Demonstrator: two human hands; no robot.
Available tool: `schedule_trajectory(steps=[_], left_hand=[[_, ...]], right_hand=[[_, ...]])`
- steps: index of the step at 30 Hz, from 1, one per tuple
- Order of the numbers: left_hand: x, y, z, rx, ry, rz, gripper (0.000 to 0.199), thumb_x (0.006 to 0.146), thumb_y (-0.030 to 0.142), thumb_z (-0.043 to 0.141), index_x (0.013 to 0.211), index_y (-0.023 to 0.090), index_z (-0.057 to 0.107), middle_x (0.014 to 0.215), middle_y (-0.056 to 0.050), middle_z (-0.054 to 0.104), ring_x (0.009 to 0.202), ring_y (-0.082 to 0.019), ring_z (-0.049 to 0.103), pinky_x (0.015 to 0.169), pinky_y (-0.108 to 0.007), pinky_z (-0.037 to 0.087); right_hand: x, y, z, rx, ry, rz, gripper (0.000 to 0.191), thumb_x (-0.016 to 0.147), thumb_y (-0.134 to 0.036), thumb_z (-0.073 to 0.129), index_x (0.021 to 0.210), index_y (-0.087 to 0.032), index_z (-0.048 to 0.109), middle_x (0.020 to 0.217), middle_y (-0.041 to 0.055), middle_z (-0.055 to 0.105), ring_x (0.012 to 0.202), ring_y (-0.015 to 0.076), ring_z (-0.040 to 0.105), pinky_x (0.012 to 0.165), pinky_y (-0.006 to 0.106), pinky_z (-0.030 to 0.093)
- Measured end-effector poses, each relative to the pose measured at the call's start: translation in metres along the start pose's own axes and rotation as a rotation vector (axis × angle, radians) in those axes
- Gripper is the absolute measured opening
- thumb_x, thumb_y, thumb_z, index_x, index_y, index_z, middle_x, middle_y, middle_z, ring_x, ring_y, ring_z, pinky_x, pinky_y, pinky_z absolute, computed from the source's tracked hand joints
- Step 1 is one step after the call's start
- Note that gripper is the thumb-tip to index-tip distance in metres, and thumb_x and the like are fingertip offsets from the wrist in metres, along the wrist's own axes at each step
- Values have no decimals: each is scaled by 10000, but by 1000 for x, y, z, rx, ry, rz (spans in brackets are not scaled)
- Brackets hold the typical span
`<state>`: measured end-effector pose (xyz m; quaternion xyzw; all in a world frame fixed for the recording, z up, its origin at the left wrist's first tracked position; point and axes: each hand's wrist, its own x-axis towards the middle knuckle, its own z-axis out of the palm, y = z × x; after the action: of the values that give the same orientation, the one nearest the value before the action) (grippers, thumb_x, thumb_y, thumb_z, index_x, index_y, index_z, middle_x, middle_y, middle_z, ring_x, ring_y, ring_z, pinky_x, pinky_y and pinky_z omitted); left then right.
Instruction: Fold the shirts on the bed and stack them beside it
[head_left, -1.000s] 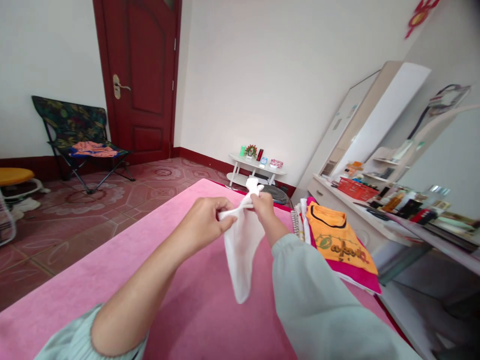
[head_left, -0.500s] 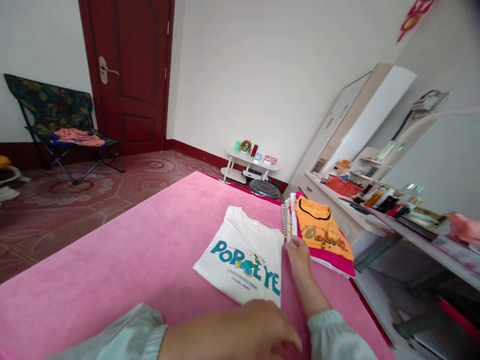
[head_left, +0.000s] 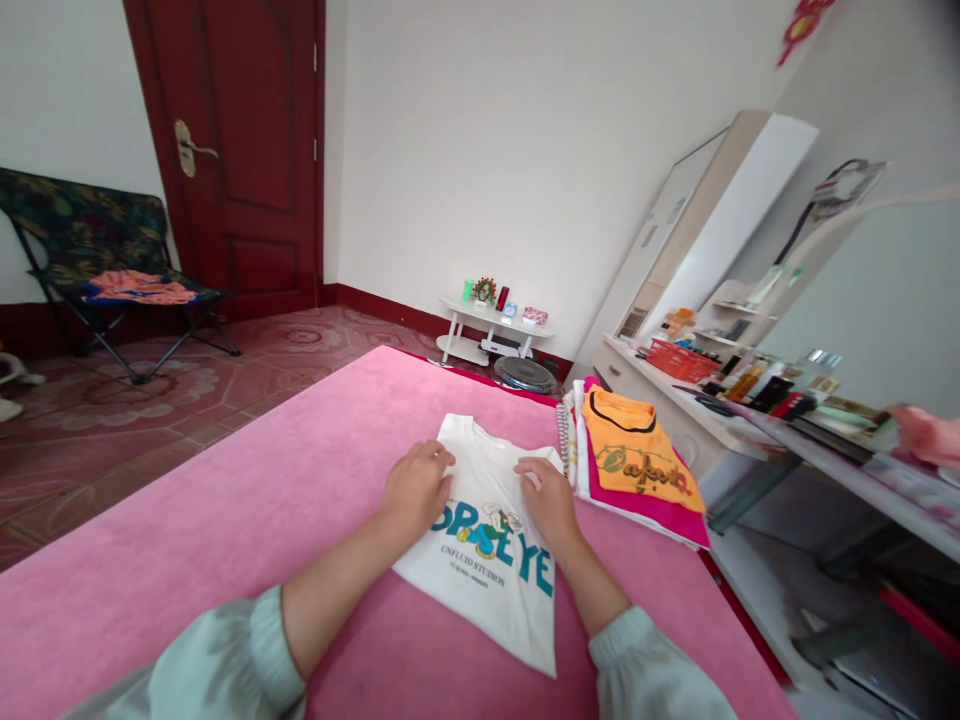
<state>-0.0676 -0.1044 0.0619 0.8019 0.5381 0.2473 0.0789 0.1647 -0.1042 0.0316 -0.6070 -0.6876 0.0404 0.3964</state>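
Note:
A folded white T-shirt (head_left: 480,575) with a teal "POPEYE" print and a cartoon figure lies face up on the pink bed cover. My left hand (head_left: 417,490) rests at its upper left side, fingers bent and a little apart, hiding the first letters. On the upper right part of the shirt is my right hand (head_left: 547,497), its fingers loosely curved with a gap to the thumb. Neither hand visibly lifts the fabric. Close by on the right is a stack of folded clothes, topped by an orange shirt (head_left: 626,440) above a magenta garment (head_left: 645,515).
The pink bed cover (head_left: 300,450) spreads around the shirt. Along the right stands a dressing table with a red basket (head_left: 679,360) and several bottles. A small white side table (head_left: 487,315), a folding chair (head_left: 97,240) and a dark red door (head_left: 247,150) are farther off.
My left hand has moved forward from the shirt's lower edge to its upper left side. My right hand has shifted left from beside the clothes stack onto the shirt. The shirt's lower edge is now uncovered.

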Motion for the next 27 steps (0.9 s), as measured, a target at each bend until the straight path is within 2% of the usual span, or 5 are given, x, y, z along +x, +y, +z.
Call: schedule_trajectory(steps=[5, 9, 14, 19, 27], left_hand=[[8, -29, 5, 72, -57, -235, 225, 864, 319, 476, 1037, 222, 582, 1055, -61, 621, 1012, -211, 560, 814, -299, 437], [6, -34, 17, 66, -54, -210, 221, 845, 341, 513, 1024, 222, 558, 1017, -47, 635, 910, -201, 604, 770, -291, 429], [7, -38, 26, 43, -20, -189, 257, 844, 323, 514, 1085, 234, 533, 1012, -42, 642, 912, -208, 613, 766, -299, 427], [8, -38, 25, 29, -74, -177, 193, 861, 304, 477, 1020, 255, 575, 976, -28, 670, 877, -195, 629, 740, -289, 427], [10, -38, 31, 78, -84, -256, 176, 848, 290, 442, 890, 238, 605, 878, -33, 690, 825, -206, 644, 694, -287, 427]], right_hand=[[48, -26, 38, 34, -105, 40, 310, 733, -89, 421, 911, -189, 654, 1018, 39, 665, 971, 160, 605, 893, 275, 456], [88, -36, 80, 13, -131, 120, 416, 725, -88, 457, 1105, -171, 605, 1097, 60, 648, 1012, 170, 600, 884, 269, 458], [114, -33, 120, -11, -134, 278, 487, 746, -159, 503, 1232, -126, 518, 824, 63, 697, 749, 189, 665, 755, 300, 494], [132, -19, 134, 26, -157, 370, 220, 717, -147, 539, 897, -93, 653, 549, 49, 643, 531, 170, 628, 619, 266, 492], [131, -3, 138, 262, -92, 436, 325, 775, -126, 454, 1087, -94, 540, 715, 58, 685, 592, 139, 659, 567, 226, 519]])
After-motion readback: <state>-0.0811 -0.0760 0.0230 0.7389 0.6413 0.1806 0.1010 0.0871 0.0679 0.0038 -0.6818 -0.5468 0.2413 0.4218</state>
